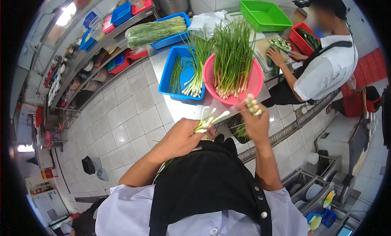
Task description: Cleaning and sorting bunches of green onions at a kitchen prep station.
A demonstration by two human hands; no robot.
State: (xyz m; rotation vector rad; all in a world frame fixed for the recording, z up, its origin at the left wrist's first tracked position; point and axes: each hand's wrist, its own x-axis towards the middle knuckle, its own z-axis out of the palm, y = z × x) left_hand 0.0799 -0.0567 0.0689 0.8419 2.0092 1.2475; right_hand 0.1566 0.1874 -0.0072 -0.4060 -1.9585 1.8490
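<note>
My left hand (184, 135) is closed around a few scallions (213, 116), their clean white bulbs pointing up and away from me. In my right hand (252, 119) is a bunch of scallion bulbs (253, 106), slightly blurred, raised near the front of a pink basin (207, 80). Tall scallions (232, 58) stand in that basin, roots down, greens leaning to the back. Left of it, a blue tub (166, 86) holds more white-bulbed scallions (195, 83) and some loose green leaves (176, 77). Both containers rest on a steel table (180, 109).
A co-worker (320, 61) at the right cuts cucumber on a board (262, 48). Farther back are a green tub (265, 17) and bagged greens (158, 31) over another blue tub. A dark bin (233, 123) with green trimmings stands below the table, near a floor drain grate (287, 132).
</note>
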